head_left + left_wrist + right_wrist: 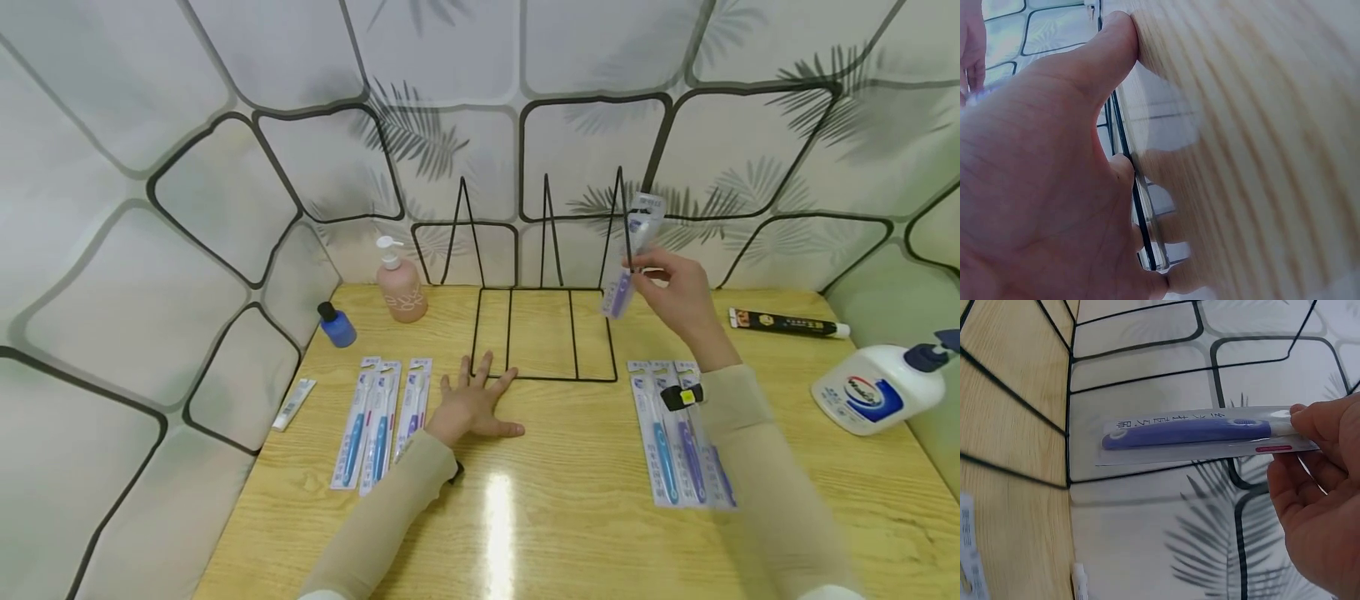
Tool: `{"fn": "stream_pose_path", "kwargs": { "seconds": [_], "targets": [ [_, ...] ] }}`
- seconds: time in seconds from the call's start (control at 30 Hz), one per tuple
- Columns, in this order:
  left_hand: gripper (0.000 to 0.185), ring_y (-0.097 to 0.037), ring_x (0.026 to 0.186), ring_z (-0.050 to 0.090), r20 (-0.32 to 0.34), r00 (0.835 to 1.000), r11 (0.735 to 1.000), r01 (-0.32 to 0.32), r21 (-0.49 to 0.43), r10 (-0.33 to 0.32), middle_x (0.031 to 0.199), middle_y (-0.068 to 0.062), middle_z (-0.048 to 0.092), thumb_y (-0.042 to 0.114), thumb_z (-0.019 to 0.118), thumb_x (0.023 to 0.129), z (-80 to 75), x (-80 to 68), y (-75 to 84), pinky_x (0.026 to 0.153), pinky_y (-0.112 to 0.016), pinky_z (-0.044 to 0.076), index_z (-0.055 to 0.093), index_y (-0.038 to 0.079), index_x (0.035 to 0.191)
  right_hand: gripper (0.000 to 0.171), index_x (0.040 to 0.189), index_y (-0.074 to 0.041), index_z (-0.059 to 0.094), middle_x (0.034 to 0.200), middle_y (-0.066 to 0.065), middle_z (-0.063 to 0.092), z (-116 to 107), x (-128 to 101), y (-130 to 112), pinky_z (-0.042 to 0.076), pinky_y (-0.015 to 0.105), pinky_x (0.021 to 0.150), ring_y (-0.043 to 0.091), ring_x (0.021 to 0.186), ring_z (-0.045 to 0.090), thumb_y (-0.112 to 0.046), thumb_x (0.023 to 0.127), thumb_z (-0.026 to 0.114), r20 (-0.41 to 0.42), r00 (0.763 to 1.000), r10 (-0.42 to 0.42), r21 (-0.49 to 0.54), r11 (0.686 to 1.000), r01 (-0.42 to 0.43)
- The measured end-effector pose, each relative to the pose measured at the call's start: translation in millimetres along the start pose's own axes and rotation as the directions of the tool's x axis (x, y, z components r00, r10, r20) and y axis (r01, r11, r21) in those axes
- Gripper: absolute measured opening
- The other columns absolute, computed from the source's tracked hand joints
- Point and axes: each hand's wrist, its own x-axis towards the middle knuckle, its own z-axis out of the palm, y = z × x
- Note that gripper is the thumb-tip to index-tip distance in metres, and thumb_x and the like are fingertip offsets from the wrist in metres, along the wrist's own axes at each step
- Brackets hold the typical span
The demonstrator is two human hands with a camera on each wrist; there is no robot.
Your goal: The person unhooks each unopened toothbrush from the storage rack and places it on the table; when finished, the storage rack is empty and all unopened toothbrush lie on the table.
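Note:
My right hand (671, 287) pinches a packaged purple toothbrush (1185, 432) between thumb and fingers, near the middle of its clear pack. The pack stands tilted upright beside the rightmost upright of a black wire rack (542, 379). In the right wrist view the purple handle points toward the rack's base, across its wires. My left hand (472, 410) lies flat on the table with its fingers spread, fingertips by the rack's front left corner. The left wrist view shows its thumb (1119, 37) against the wood.
Packaged toothbrushes lie in a left group (381, 429) and a right group (663, 450). Behind stand a pink pump bottle (402, 290) and a blue bottle (339, 328). A small white tube (294, 404), a black toothpaste tube (787, 323) and a white pump bottle (862, 396) lie at the sides.

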Motion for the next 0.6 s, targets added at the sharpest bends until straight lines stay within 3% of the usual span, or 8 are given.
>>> {"fn": "stream_pose_path", "kwargs": {
  "seconds": [0.13, 0.2, 0.37, 0.6],
  "targets": [
    [0.104, -0.044, 0.157, -0.014, -0.001, 1.0, 1.0, -0.009, 0.003, 0.009, 0.172, -0.004, -0.017, 0.084, 0.056, 0.081, -0.8, 0.4, 1.1, 0.119, -0.075, 0.009, 0.003, 0.046, 0.162, 0.016, 0.106, -0.005, 0.076, 0.114, 0.016, 0.074, -24, -20, 7, 0.042, 0.005, 0.078, -0.012, 0.094, 0.057, -0.007, 0.099, 0.062, -0.047, 0.999, 0.018, -0.085, 0.996, -0.022],
    [0.104, -0.044, 0.157, -0.014, -0.003, 1.0, 1.0, -0.011, 0.003, 0.011, 0.172, -0.004, -0.017, 0.083, 0.056, 0.082, -2.2, -0.2, 0.9, 0.119, -0.075, 0.009, 0.003, 0.045, 0.162, 0.014, 0.102, -0.005, 0.077, 0.108, 0.018, 0.074, -38, -31, 13, 0.04, 0.005, 0.074, -0.021, 0.086, 0.05, -0.005, 0.098, 0.063, -0.069, 0.997, 0.029, -0.119, 0.992, -0.038],
    [0.104, -0.045, 0.156, -0.014, -0.006, 1.0, 1.0, -0.014, -0.008, 0.014, 0.172, -0.005, -0.017, 0.082, 0.058, 0.082, -5.3, -3.7, -2.6, 0.118, -0.076, 0.008, 0.004, 0.044, 0.162, 0.012, 0.097, -0.003, 0.073, 0.097, 0.02, 0.072, -71, -57, 32, 0.039, 0.008, 0.064, -0.018, 0.073, 0.048, 0.0, 0.097, 0.062, -0.052, 0.996, 0.067, -0.208, 0.975, -0.076],
    [0.104, -0.045, 0.156, -0.014, -0.012, 1.0, 1.0, 0.0, -0.03, 0.0, 0.172, -0.005, -0.016, 0.081, 0.059, 0.082, -4.6, -10.0, -11.2, 0.118, -0.076, 0.007, 0.005, 0.044, 0.162, 0.007, 0.103, -0.002, 0.065, 0.091, 0.019, 0.069, -104, -87, 60, 0.04, 0.017, 0.055, -0.007, 0.065, 0.048, -0.004, 0.099, 0.059, 0.086, 0.976, 0.198, -0.345, 0.925, -0.157]
  ]
}}
